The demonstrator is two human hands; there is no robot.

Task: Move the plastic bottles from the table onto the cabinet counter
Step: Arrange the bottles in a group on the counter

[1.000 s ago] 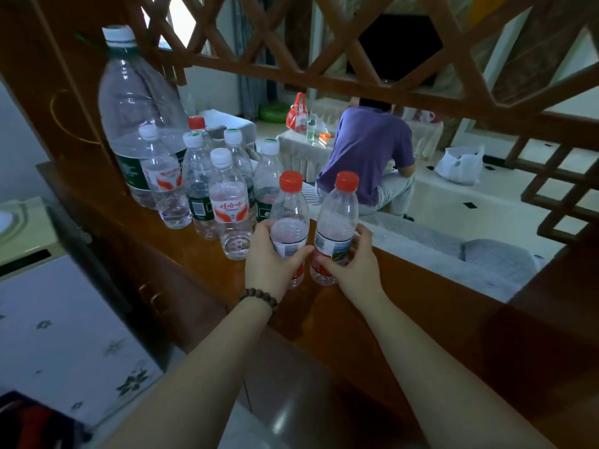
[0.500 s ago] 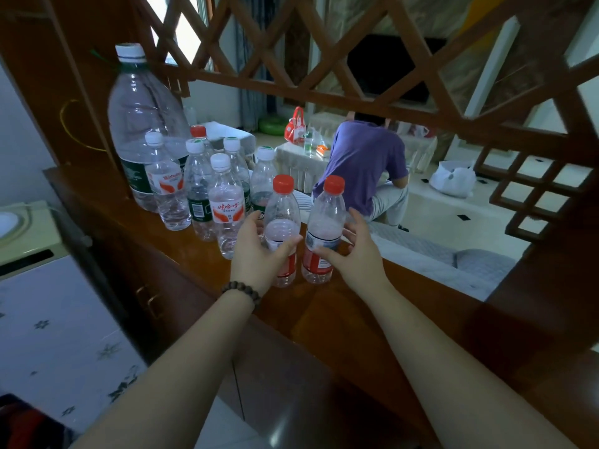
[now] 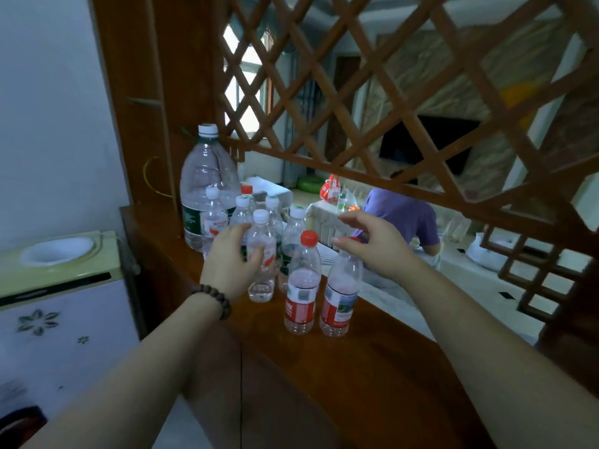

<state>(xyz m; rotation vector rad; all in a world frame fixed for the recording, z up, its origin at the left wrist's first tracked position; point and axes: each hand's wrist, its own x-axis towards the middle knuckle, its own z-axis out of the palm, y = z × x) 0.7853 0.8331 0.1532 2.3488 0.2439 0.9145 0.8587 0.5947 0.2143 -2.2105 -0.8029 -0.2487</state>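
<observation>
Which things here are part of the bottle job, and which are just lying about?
Job:
- two red-capped bottles just set down
- bottle cluster behind them
- big bottle
- cabinet counter
- left hand and right hand, grip released

Lying about:
- white bowl
- lattice screen
- red bag

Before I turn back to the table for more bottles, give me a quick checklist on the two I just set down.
1. Left red-capped clear plastic bottle upright on the brown wooden cabinet counter: ok.
2. Right red-labelled clear plastic bottle upright: ok.
3. Left hand off the bottles: ok.
4. Right hand clear of the right bottle's cap: cannot tell, it hides the cap.
5. Both bottles back from the counter's near edge: ok.
</observation>
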